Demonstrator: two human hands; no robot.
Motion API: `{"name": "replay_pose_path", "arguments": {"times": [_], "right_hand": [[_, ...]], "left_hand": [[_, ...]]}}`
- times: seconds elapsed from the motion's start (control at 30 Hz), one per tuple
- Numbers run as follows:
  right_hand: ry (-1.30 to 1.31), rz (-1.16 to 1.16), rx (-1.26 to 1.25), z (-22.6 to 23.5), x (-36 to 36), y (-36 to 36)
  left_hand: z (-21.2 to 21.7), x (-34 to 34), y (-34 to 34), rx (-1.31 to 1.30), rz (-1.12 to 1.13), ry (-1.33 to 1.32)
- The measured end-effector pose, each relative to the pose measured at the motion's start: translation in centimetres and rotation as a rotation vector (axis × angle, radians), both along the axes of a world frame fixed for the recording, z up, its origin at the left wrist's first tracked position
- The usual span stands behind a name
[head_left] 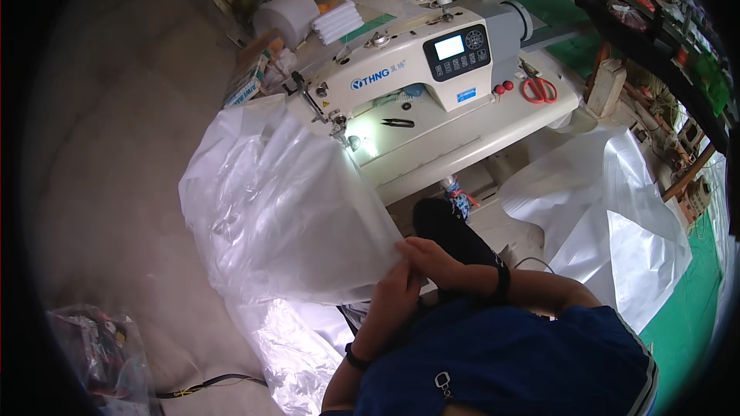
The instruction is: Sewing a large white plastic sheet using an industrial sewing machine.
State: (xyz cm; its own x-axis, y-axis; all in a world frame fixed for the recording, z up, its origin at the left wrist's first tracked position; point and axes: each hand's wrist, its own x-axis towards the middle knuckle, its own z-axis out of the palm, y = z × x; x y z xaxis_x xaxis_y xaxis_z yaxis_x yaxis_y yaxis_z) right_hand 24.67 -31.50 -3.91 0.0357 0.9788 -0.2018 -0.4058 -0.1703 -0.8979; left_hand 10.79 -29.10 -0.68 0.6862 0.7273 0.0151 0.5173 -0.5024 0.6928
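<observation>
A large translucent white plastic sheet (270, 208) drapes over the left end of the sewing machine table and hangs toward my lap. Its near right edge is pinched in my right hand (432, 258), the fingers closed. My left hand (395, 293) is closed on the same edge just below, close against the right one. Up and to the left of my hands stands a white sewing machine (378, 81); its lit needle area (347, 135) is beside the sheet's upper edge. Parts of my fingertips are hidden behind the plastic and each other.
On the machine bed lie black thread snips (398, 122) and red-handled scissors (539, 90). More white sheeting (609, 208) hangs at the right above a green floor covering (686, 308). A clear bag (100, 354) sits on the floor at lower left, near a black cable (208, 381).
</observation>
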Motion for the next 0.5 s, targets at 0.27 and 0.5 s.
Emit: {"name": "replay_pose_path", "arguments": {"times": [0.27,0.5], "right_hand": [[-0.506,-0.153,0.198,3.1,1.3,-2.5],[-1.287,0.018,0.218,-1.6,2.1,-3.5]], "left_hand": [[-8.3,-8.2,1.5,-0.047,-0.329,0.366],[-10.3,-18.5,11.4,1.082,0.768,0.601]]}}
